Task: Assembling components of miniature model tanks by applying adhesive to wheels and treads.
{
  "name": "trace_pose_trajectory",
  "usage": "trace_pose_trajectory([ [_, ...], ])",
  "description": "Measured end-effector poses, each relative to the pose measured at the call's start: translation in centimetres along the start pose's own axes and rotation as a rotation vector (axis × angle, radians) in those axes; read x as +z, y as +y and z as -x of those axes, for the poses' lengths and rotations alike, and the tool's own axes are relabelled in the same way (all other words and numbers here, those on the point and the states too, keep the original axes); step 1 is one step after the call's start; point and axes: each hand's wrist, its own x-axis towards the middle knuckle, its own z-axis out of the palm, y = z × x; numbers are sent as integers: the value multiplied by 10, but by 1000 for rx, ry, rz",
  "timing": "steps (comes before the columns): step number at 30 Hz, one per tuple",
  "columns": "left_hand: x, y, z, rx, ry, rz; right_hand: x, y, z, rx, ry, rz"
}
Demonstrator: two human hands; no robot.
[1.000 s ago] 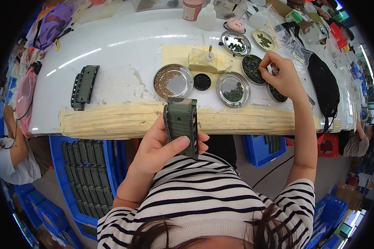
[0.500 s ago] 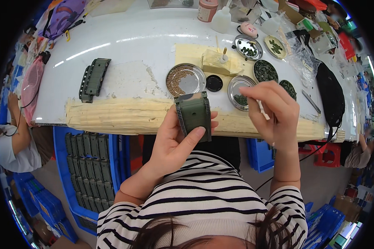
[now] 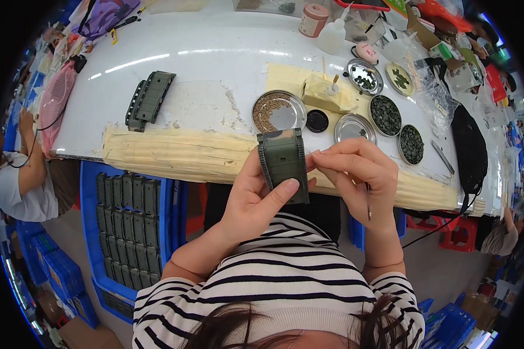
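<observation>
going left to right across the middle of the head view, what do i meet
pink mesh bag → loose dark green piece → held dark green piece → right hand → rightmost heap of dark green bits → slim metal tool → black pouch

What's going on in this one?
A person's left hand holds a camouflage-green curved part above their lap, while the right hand brings its fingertips up to the part's right side. Whether they pinch anything is too small to tell. On the white table ahead stands a round dish of brown bits; a blue crate at lower left holds similar parts.
</observation>
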Motion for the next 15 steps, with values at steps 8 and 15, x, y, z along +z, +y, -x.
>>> trace_pose_trajectory([
  [8,-5,4,0,56,-67,-222,3,1,1,-101,12,232],
  [15,-7,7,5,-9,-82,-451,-4,-11,-9,-156,151,250],
])
